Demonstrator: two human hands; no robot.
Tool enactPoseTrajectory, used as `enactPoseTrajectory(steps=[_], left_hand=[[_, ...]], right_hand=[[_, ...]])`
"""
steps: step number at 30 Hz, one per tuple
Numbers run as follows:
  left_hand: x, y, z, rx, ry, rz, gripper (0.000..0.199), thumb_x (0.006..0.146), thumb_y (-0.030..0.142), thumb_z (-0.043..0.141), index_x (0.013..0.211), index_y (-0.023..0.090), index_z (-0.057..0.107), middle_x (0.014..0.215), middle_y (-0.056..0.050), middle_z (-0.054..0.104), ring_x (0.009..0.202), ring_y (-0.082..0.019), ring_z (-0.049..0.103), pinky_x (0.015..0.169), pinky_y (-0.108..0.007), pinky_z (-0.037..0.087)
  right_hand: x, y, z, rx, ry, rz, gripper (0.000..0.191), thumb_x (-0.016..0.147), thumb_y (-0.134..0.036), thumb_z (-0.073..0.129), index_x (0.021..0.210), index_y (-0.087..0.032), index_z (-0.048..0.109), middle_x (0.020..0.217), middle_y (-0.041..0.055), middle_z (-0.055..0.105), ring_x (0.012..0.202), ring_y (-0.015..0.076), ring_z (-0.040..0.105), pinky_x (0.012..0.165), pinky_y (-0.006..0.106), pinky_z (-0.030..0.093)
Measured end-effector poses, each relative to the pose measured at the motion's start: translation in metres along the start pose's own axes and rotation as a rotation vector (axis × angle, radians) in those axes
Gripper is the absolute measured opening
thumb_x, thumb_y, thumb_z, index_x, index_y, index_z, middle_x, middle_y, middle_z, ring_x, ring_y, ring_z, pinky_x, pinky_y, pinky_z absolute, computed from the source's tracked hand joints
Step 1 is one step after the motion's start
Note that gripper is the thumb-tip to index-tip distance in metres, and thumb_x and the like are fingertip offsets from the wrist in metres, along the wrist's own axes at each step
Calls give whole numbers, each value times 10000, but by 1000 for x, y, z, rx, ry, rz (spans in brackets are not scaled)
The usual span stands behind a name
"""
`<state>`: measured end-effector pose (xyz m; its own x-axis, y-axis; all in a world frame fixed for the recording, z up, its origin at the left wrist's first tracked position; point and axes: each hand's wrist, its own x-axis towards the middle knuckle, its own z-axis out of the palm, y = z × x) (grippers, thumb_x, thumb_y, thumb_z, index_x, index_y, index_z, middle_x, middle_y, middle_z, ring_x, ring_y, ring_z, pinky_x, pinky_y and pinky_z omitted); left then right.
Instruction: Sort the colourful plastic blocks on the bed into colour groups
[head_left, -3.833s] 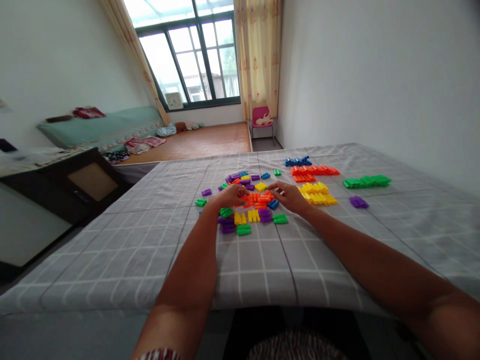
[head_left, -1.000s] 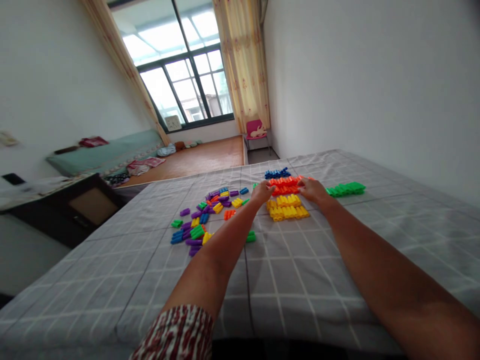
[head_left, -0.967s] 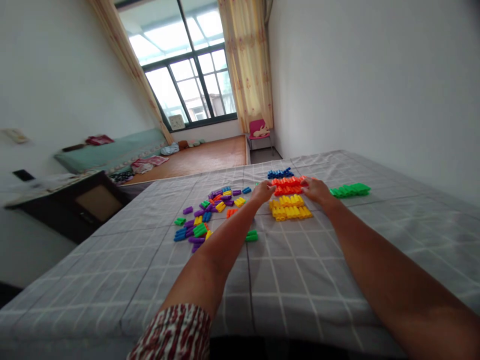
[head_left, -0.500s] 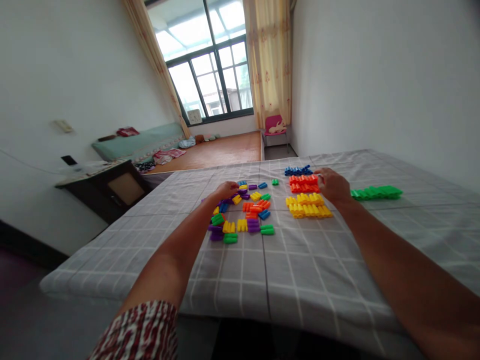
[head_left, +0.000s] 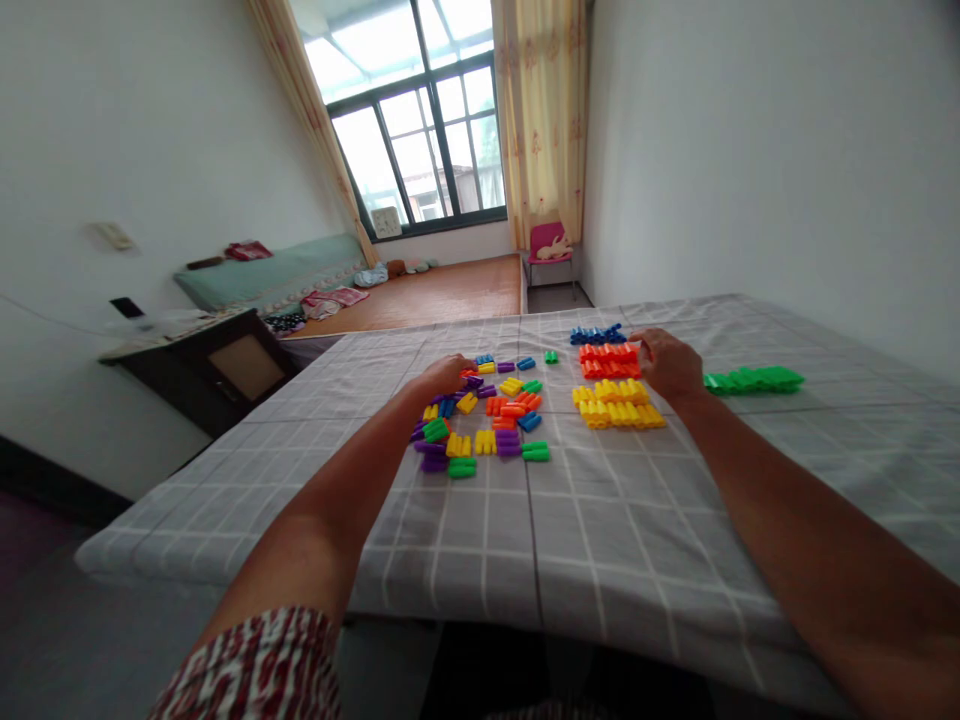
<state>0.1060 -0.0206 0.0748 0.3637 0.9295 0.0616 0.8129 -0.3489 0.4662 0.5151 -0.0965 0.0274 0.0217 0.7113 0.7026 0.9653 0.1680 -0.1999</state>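
My left hand [head_left: 448, 373] is at the upper left of a loose pile of coloured plastic pieces, its fingertips together at a small orange-red piece [head_left: 468, 373]. Purple [head_left: 508, 443], green [head_left: 535, 451], yellow [head_left: 459, 445] and blue pieces [head_left: 530, 422] lie around below it. My right hand [head_left: 664, 362] is at the right end of the red rows [head_left: 609, 361], fingers bent; what its fingertips hold, if anything, is too small to tell. A blue row [head_left: 596, 335] lies behind the red, yellow rows [head_left: 619, 405] in front, and a green row [head_left: 754, 381] right of my right wrist.
The pieces lie on a grey checked cloth [head_left: 480, 540] over a table. Beyond it stand a low bed [head_left: 450, 290], a dark cabinet [head_left: 217, 375] at the left and a pink chair [head_left: 546, 240]. White walls rise on both sides.
My left hand has shifted slightly left and up, and an orange-red piece now shows at its fingertips. My right hand stays beside the red rows. The view has tilted slightly.
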Motion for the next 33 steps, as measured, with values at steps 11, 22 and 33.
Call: enactPoseTrajectory(steps=[11,22,33], left_hand=[[-95,61,32,-125,-268,368,255,590,251,785,839,212,747,813,-26,705,755,-171,618,718,-236,461],[-100,73,35,-1036,-66,99,420,717,393,747,1062,179,640,1024,-67,700,907,-165,660,837,-301,531],[-116,114,73,-1293,-374,31,459,688,296,798,1096,175,626,979,-71,700,875,-151,681,842,-268,543]], right_hand=[[5,-18,-6,104,-9,-25,352,824,-99,439,1092,-168,656,1154,93,665,1057,231,607,913,329,455],[-9,-175,-27,1065,-510,-172,447,848,-382,599,1268,-229,577,1128,48,658,816,142,626,719,281,530],[-54,-140,-60,1157,-560,-67,468,732,-360,751,1132,-192,574,1051,56,637,906,169,626,746,313,537]])
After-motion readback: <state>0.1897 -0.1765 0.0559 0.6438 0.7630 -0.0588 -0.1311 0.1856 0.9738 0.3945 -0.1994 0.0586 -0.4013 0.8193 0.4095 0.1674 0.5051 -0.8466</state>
